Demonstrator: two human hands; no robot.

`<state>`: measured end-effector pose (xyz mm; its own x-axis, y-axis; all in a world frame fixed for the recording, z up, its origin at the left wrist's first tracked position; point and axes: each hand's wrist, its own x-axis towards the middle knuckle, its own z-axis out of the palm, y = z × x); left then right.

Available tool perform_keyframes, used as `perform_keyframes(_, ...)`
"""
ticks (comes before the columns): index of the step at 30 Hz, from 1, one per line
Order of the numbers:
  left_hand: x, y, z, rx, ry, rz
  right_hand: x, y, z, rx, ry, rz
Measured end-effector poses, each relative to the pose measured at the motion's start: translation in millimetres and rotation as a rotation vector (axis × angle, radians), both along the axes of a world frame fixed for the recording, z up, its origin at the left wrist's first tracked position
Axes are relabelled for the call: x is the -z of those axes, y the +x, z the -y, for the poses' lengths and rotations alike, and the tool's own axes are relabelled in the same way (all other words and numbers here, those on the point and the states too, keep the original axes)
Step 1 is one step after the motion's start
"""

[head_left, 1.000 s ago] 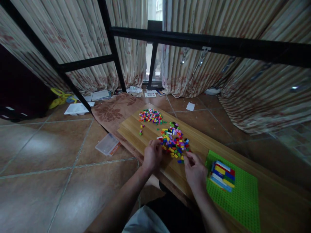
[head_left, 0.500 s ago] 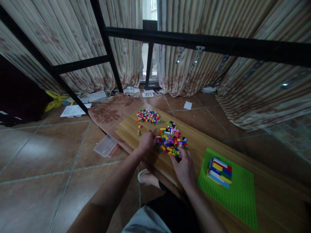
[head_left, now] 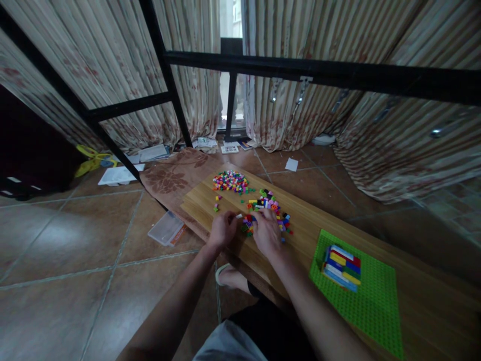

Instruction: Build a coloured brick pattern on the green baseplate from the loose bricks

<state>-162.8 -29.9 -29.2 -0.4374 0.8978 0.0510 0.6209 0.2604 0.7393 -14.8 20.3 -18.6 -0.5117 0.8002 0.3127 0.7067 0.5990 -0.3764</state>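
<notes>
Evidently part-done: coloured brick block (head_left: 342, 266) built on green baseplate (head_left: 370, 316) | nearer pile (head_left: 267, 202) and farther pile (head_left: 230, 181), left of baseplate, unjoined | white brick (head_left: 239, 216) apparently pinched by left hand (head_left: 224, 229), also left of baseplate | nearer pile partly covered by half-curled right hand (head_left: 268, 233); grip cannot be told

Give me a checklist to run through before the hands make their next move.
1. White brick between the left hand's fingers: ok.
2. Right hand at the larger brick pile: ok.
3. Right hand's grip in clear view: not ok, mostly hidden behind the back of the hand.
4. Brick held in the right hand: cannot tell.
5. Green baseplate lying on the wooden tabletop: ok.
6. Multicoloured block on the baseplate: ok.
</notes>
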Motion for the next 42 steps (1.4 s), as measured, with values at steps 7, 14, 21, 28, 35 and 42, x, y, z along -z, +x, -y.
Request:
perform_keyframes(7, -0.6, 5.8, 1.1, 0.009, -0.004, -0.069, -2.1, -11.5, -26.4, -0.12, -0.057, 0.159)
perform_keyframes(14, 1.7, 18.9, 3.2, -0.001, -0.028, -0.237, -0.4, -4.0, -25.8, -0.143, -0.098, 0.041)
perform_keyframes(21, 0.8, 31.5, 1.5, -0.013, -0.052, -0.336, 4.6, 6.4, -15.6, -0.125, -0.127, -0.142)
perform_keyframes(28, -0.1, 41.2, -12.3, 0.026, -0.044, -0.303, 5.5, 36.6, 17.7, 0.085, -0.527, -0.838)
perform_keyframes(35, -21.9, 80.7, 6.6, 0.017, 0.197, 0.036, -4.8, 100.1, 73.9, 0.286, -0.679, -1.071)
perform_keyframes(42, -25.4, 153.1, 50.0, 0.556, -0.063, 0.778, -8.8, 145.0, 107.4, 0.297, -0.541, -1.017)
